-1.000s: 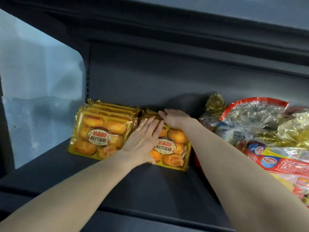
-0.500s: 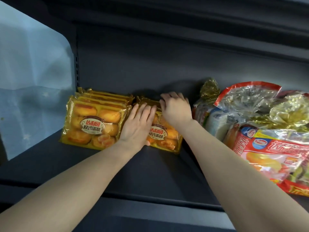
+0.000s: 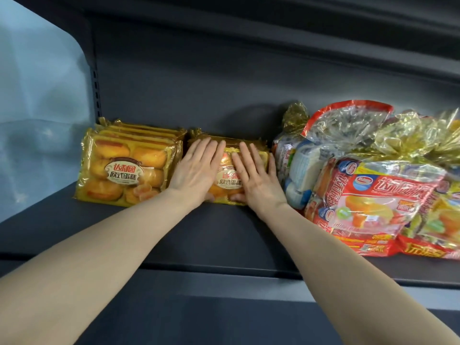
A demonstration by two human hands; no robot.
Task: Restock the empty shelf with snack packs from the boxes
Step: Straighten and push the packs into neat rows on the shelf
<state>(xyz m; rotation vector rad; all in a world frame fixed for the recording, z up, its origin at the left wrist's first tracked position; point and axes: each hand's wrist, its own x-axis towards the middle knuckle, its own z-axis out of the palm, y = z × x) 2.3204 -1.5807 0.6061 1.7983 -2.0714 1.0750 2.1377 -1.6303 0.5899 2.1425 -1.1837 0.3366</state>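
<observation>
A pale blue panel is filling the left side, its rounded top corner meeting a dark slotted upright. A grey back panel is running across behind, and an upper ledge is hanging over it. At right, big bags are crowding together: a red bag is leaning in front, a red-rimmed clear bag is sitting behind it, and 2 gold crinkled tops are sticking up.
</observation>
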